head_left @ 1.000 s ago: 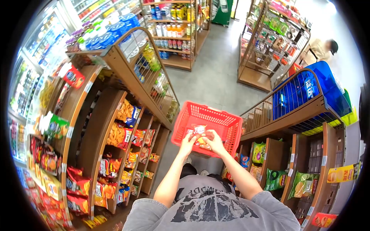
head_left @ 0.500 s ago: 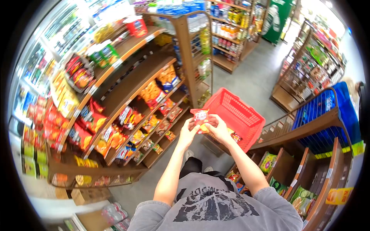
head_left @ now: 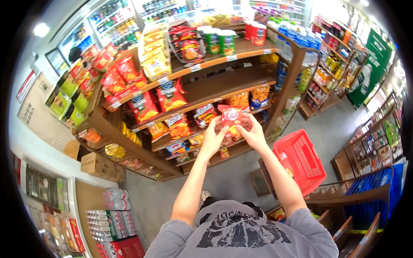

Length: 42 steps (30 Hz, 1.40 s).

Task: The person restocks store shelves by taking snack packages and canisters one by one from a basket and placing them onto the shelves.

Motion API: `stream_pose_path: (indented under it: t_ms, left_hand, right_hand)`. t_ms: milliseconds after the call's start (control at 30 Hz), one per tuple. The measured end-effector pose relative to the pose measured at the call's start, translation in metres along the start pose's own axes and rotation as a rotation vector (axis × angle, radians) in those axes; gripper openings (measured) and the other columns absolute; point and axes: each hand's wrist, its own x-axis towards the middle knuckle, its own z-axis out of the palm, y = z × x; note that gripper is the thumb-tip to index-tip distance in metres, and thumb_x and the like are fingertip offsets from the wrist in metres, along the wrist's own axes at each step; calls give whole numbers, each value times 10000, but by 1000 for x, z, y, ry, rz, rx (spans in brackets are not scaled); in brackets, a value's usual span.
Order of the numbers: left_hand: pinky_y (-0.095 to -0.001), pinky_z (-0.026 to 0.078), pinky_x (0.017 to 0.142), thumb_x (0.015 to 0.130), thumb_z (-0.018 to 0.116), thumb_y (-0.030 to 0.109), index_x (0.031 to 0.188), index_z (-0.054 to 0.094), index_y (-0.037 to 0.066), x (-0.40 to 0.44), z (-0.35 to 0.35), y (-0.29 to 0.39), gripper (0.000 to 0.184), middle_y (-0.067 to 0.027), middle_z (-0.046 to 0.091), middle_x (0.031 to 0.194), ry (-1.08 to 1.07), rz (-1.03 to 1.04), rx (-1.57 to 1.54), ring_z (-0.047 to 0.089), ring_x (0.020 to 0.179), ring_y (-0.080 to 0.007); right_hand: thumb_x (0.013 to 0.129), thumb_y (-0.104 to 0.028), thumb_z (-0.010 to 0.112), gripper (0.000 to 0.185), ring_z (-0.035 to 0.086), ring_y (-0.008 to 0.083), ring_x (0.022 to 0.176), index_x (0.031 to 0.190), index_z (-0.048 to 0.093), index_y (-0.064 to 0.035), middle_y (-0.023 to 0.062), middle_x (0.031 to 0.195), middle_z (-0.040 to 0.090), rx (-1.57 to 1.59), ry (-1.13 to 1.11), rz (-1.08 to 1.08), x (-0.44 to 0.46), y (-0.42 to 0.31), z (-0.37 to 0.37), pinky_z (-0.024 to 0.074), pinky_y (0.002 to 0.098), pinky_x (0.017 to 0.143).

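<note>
Between my two hands is a small red snack bag (head_left: pixel 230 115) with white lettering and a yellow-orange lower part, its printed front turned toward me. My left hand (head_left: pixel 214 138) grips its left edge, the thumb lying over the front. On the opposite edge my right hand (head_left: pixel 253 133) pinches it in the same way. Behind the bag stands a snack shelf (head_left: pixel 206 93) with red chip bags (head_left: pixel 171 95) and orange bags (head_left: pixel 238 101). Down to the right is a red shopping basket (head_left: pixel 306 165), with a little packaging visible at its left side, partly hidden by my right forearm.
Green canisters (head_left: pixel 226 42) and red tubs (head_left: pixel 258 34) top the shelf. Cardboard boxes (head_left: pixel 100 167) and packs of bottles (head_left: pixel 116 200) sit on the left. Another shelf unit (head_left: pixel 361 198) is close at lower right. Grey floor (head_left: pixel 331 122) runs between the racks.
My view has swung left toward the snack shelf, so the basket appears farther right and lower. The small red bag stays in both hands and is now in front of the shelf.
</note>
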Motion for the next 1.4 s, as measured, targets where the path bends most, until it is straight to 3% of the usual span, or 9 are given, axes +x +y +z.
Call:
stream_pose_path:
  t_ms: [367,567,933,1033,1067,1100,1267,1333,1400]
  left_hand:
    - [-315,540,876,935,670,162,1369,505,-17,72,-177,151,498,-155,617,1236,187,211,152,638,1010,-169]
    - [-314,527,777,922,650,143,1313,585,39,111,-260,197,410,-120,607,1018,410,544,630,654,837,-194]
    - [-306,524,849,967,539,63,1420,490,76,132,-374,180,456,-104,677,1057,480,313,612,663,926,-158]
    - [-305,525,842,951,504,16,1397,507,27,141,-397,161,445,-119,674,1077,452,328,781,663,897,-164]
    - [-361,508,882,901,529,27,1329,558,12,144,-398,155,428,-195,678,1071,461,286,736,672,966,-279]
    - [-353,506,895,910,507,14,1354,532,15,143,-397,156,445,-202,672,1097,410,237,731,670,985,-276]
    - [-324,495,940,936,440,-26,1443,414,9,141,-388,157,508,-219,646,1191,319,71,475,660,1038,-255]
    - [-335,483,1002,955,399,-40,1494,315,-13,143,-389,156,546,-228,529,1360,293,50,411,603,1148,-251]
    - [-323,470,1010,956,410,-37,1493,312,-18,141,-386,157,546,-230,525,1373,282,53,401,598,1164,-244]
  right_hand:
    - [860,-134,738,427,680,149,897,1210,534,-1,137,1046,700,-26,-185,-322,136,-113,169,554,293,793]
    - [886,-121,706,452,673,177,968,1266,495,2,158,1090,688,-190,-166,-464,192,-165,260,546,299,821]
    - [834,-77,703,389,700,222,851,1179,576,50,158,947,697,-309,-143,-529,251,-135,378,559,332,752]
    - [829,-91,684,339,688,333,879,1120,578,46,216,923,687,-390,-161,-580,271,-112,392,550,397,777]
    - [826,-99,678,324,677,377,896,1097,575,47,242,919,681,-462,-174,-612,275,-107,394,544,425,789]
    - [830,-126,666,317,644,433,932,1073,566,50,273,940,671,-476,-197,-581,276,-108,394,527,461,812]
    - [858,-171,636,321,645,430,938,1090,576,43,258,946,676,-573,-232,-463,277,-104,392,520,462,821]
    - [884,-192,637,433,685,315,976,1241,561,40,212,1043,697,-608,-263,-422,279,-106,390,535,373,862]
    - [894,-197,628,439,681,316,1009,1253,560,46,222,1077,690,-627,-280,-389,280,-108,385,531,366,881]
